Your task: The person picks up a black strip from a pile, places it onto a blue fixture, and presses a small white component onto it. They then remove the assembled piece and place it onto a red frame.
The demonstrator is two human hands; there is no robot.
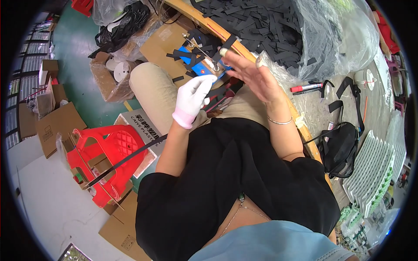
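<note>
My left hand wears a white glove with a pink cuff. Its fingers are curled and pressed together, and what they hold, if anything, is hidden. A long black strap runs from the lower left and passes behind my left forearm. Dark strip material shows beside the gloved fingers; I cannot tell whether it joins that strap. My bare right hand is open, fingers spread, with a short black strip just beyond the fingertips. Between and beyond both hands sits a blue device with a metal rod and cut black strips around it.
A large heap of black strips fills a plastic-lined space behind a wooden edge. A red marker and a black bag lie at right. At left are a red stool and cardboard boxes.
</note>
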